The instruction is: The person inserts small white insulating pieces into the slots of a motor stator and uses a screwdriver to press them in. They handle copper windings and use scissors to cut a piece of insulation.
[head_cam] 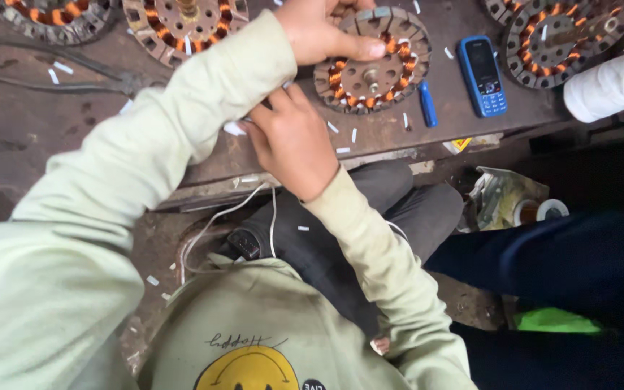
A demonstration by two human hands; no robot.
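Note:
A round motor stator (373, 72) with copper windings lies on the worn brown workbench (52, 137). My left hand (319, 29) is closed on its left rim, thumb pressed on the top face. My right hand (294, 141) rests below it at the bench's front edge, with the fingers pointing left. Its fingertips touch a small white paper slip (235, 129) and are partly hidden under my left sleeve. More white slips lie scattered around the stator.
Other stators sit at the top left (182, 22) and top right (550, 43). A blue phone (482, 76) and small blue tool (427, 105) lie right of the stator. A white roll (612, 87), long pliers (59, 76) and another person's dark clothing (565, 267) are nearby.

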